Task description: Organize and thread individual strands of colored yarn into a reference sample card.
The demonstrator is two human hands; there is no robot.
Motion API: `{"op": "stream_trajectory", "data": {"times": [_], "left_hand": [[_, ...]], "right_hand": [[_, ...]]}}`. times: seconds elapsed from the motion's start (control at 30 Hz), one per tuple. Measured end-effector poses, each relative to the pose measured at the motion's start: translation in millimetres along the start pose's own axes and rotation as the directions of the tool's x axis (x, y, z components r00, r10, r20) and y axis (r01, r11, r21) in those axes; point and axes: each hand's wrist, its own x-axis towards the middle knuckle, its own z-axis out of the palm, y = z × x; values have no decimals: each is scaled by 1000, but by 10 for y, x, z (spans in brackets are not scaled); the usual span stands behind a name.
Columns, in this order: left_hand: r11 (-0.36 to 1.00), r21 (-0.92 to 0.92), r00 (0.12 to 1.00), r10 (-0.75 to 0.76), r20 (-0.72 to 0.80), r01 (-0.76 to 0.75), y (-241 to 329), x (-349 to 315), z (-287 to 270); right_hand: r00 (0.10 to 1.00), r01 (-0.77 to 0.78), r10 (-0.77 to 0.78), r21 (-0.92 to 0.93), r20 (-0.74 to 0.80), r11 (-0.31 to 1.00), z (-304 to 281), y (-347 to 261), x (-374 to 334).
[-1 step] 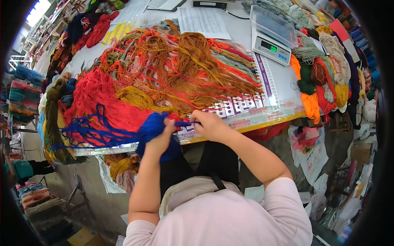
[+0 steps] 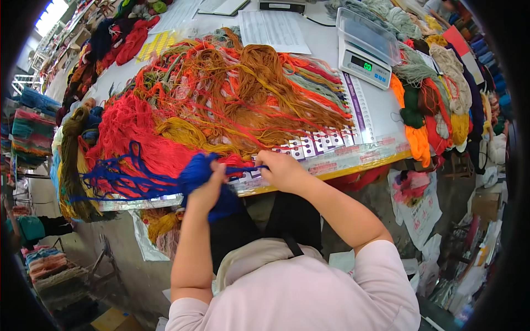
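A thick bundle of blue yarn [image 2: 194, 172] is in my left hand [image 2: 207, 187], whose fingers are wrapped round it at the table's front edge. Its loose ends trail leftward over the table, and part hangs below the edge over my lap. From the bundle a thin blue length runs rightward to my right hand [image 2: 280, 170], which pinches its end between thumb and fingers. Behind the left hand lies a mass of red yarn [image 2: 127, 132]. Brown yarn [image 2: 259, 83] and mustard yarn [image 2: 179, 132] spread beyond it, over white cards with punched holes [image 2: 326, 138].
A digital scale [image 2: 364, 66] with a clear tray stands at the back right. Hanks in orange [image 2: 418, 144], green and cream hang over the table's right side. An olive hank [image 2: 74, 149] drapes over the left edge. Printed sheets [image 2: 274, 31] lie at the back.
My left hand has shifted slightly left with the blue bundle. The blue length between my hands shows longer and drawn out; my right hand has barely moved.
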Motion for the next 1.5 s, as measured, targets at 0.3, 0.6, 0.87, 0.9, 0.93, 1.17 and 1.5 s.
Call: {"op": "stream_trajectory", "data": {"times": [0.3,0.6,0.87,0.9,0.93,1.17,1.5], "left_hand": [[790,-592,937,-65,-342,-161,77,247,-2255],[855,-474,877,-49,-477,-210,539,-161,-1727],[735,-664,918,159,364,137,756,-824,-373],[731,-670,917,167,362,132,803,-866,-316],[716,-686,912,184,366,131,785,-876,-310],[672,-722,942,110,317,164,724,-890,-328],[712,-702,957,187,219,22,813,-1062,-419]], "right_hand": [[993,13,-22,-76,-113,997,146,-36,-17],[965,-1,65,243,-255,970,28,-473,-195],[973,228,-171,512,-156,828,43,-1252,-370],[982,185,-127,590,-138,786,78,-1249,-412],[990,142,-92,660,-111,738,102,-1243,-439],[999,-18,33,796,-2,605,85,-1130,-516],[983,-170,19,857,185,487,17,-1325,-618]]}}
